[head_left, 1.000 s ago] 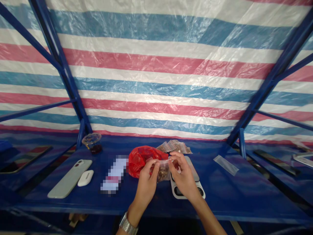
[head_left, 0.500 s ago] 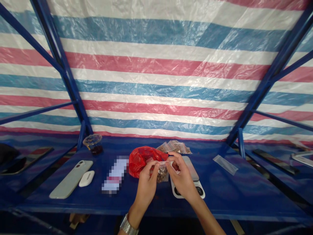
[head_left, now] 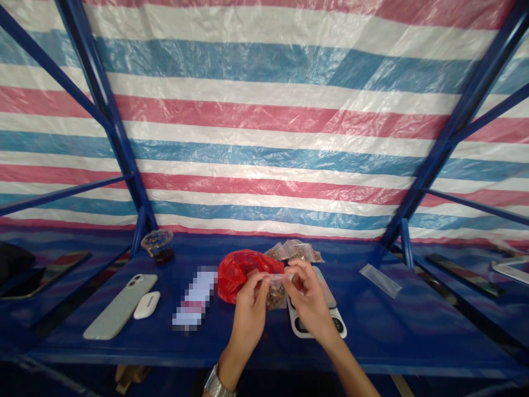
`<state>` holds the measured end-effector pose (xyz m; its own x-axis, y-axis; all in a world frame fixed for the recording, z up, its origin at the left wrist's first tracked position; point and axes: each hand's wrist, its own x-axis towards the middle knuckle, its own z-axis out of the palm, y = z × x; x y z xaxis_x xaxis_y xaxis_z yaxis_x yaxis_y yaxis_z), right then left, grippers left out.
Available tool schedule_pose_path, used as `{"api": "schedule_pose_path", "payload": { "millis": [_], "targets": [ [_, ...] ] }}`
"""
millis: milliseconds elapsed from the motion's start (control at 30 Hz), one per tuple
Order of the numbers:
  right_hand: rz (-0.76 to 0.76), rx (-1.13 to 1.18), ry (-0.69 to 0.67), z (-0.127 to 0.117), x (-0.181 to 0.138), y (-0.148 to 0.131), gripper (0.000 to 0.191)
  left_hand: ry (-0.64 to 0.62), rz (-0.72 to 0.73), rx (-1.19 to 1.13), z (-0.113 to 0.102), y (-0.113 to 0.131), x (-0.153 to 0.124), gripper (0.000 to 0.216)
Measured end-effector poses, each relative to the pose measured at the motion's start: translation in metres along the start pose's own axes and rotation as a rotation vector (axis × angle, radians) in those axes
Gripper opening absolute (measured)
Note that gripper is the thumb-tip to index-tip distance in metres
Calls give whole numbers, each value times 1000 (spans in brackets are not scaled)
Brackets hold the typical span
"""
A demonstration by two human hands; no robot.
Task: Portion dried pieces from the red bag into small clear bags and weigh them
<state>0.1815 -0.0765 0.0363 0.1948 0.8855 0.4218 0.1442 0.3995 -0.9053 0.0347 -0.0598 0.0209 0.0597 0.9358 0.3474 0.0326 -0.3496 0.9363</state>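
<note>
My left hand (head_left: 250,303) and right hand (head_left: 308,298) pinch clear bag (head_left: 275,296) by top corners, at left edge of scale (head_left: 328,291); brown bits inside, too small to name. My right hand covers part of scale; reading illegible. Red bag (head_left: 233,274) left of scale, partly behind my left hand. Packets (head_left: 298,251) beyond scale, overlapping.

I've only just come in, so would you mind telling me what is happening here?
A person holds a small clear bag of brown bits near its top edge, with the left hand at one side and the right hand at the other. A red plastic bag lies just beyond the left hand, and the right hand partly hides a scale. Similar filled bags lie farther back.
</note>
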Motion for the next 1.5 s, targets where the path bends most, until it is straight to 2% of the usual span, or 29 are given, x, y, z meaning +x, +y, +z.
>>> {"api": "schedule_pose_path", "payload": {
  "millis": [100, 333, 467, 700, 933, 1067, 1233, 1400, 1500],
  "targets": [
    [-10, -10, -13, 1, 1, 0, 41, 9, 12, 12, 1, 0, 1, 37],
    [-32, -36, -18, 3, -2, 6, 26, -33, 20, 6, 4, -2, -2, 35],
    [-31, -49, -88, 4, -5, 7, 33, -17, 29, 22, 4, -3, -3, 33],
    [-52, -70, -50, 4, -6, 8, 26, -45, -11, -38, 4, -4, -5, 31],
    [-71, -118, -116, 3, -7, 5, 32, -36, 3, -38, 1, -9, -9, 31],
    [-71, -112, -131, 3, -7, 5, 28, -56, 13, -3, -2, -10, -9, 31],
    [-48, -95, -156, 1, -7, 3, 36, -67, 31, 30, -6, -5, -8, 30],
    [-70, -98, -150, -1, -6, 3, 27, -99, 69, 109, -8, -3, -6, 30],
    [-85, -193, -97, -9, 6, 7, 28, -38, 132, 188, -15, -9, -8, 28]
  ]
}}
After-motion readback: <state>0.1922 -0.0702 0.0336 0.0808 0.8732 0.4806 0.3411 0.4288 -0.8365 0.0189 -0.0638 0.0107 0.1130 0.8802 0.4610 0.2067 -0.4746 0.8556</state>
